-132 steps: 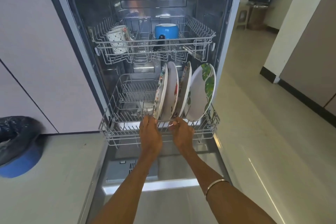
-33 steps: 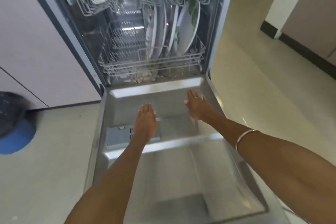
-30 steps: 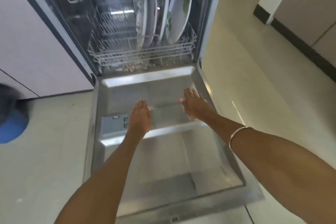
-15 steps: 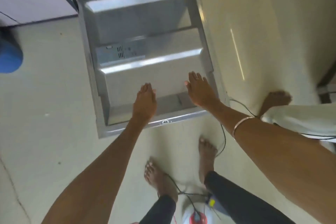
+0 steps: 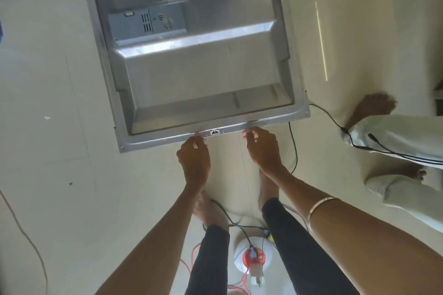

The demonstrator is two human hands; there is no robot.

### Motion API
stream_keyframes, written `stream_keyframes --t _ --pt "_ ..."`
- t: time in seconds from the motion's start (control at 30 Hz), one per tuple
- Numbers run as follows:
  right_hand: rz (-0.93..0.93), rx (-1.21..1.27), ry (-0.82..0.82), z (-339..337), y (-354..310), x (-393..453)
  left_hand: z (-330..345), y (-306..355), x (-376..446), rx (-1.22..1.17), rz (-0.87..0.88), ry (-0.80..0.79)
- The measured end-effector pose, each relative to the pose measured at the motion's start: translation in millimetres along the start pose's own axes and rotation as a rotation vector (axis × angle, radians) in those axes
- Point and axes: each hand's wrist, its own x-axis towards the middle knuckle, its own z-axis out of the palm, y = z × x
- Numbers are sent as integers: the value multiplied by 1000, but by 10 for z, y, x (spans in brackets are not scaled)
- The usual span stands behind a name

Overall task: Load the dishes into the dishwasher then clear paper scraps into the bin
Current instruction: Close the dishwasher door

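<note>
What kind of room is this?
Probably a home kitchen. A dishwasher door lies folded down over a pale tiled floor, with its detergent dispenser showing. The left hand and right hand reach for its front edge.

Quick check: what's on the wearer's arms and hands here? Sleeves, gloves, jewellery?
Both forearms are bare, with no sleeves in view and no gloves. The left hand shows nothing worn. The right hand is bare too, but that arm carries a thin, plain silver-coloured bangle above the wrist. No watch or markings show.
</note>
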Motion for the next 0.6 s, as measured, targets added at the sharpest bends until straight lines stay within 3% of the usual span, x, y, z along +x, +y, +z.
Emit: stream_keyframes --t 0.1,0.17,0.3,0.47,0.6 --pt "325 356 -113 65 -41 48 89 8 99 -384 -560 -42" --pt "610 742 -247 95 -56 108 117 -24 166 -468 -723 -117" --pt "888 1406 -397 260 -29 174 220 -158 250 -738 -765 -259" --pt "934 1856 -116 491 -82 229 289 -280 336 -1082 -808 -274" --pt "984 1930 -11 508 -106 330 295 -264 329 -1108 -820 -253"
